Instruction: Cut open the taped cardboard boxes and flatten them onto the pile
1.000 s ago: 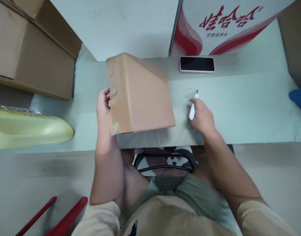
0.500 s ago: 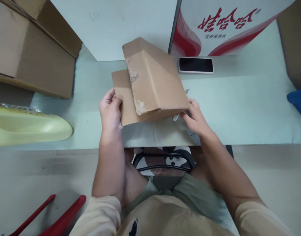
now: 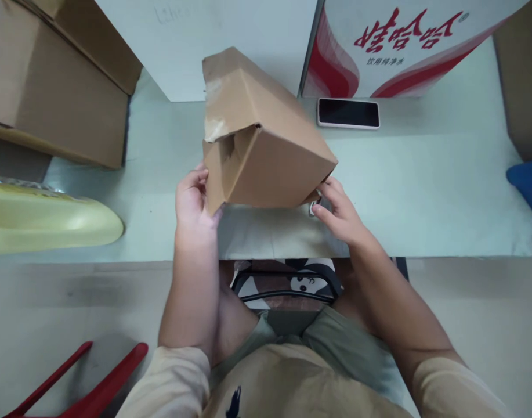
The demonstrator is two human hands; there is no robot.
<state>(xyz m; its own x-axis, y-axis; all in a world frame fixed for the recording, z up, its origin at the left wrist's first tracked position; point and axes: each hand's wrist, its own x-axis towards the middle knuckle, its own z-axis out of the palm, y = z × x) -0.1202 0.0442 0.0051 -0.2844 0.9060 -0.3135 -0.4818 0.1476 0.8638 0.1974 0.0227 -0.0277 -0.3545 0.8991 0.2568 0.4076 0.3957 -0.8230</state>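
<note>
A brown cardboard box [image 3: 274, 157] is held tilted over the pale green tabletop, with flaps loose at its left end. Torn, whitish tape marks show along its left flap. My left hand [image 3: 196, 194] is closed round the lower left flap, its fingertips partly behind the cardboard. At the box's lower right corner, my right hand [image 3: 339, 209] grips the edge, with some fingers hidden underneath. A small shiny whitish item [image 3: 312, 208] shows beside my right thumb; I cannot tell what it is or whether it is held.
A phone [image 3: 348, 113] lies beyond the box to the right, before a white and red carton [image 3: 379, 52]. Behind the box stands a plain white carton [image 3: 231, 35]. Larger brown boxes [image 3: 83, 110] and a yellow-green object [image 3: 57, 223] are at left, a blue container [image 3: 527, 183] at far right.
The box has rolled so that its near side and the gap at its left end now show. Its left flap has swung upward. Both hands stay on it.
</note>
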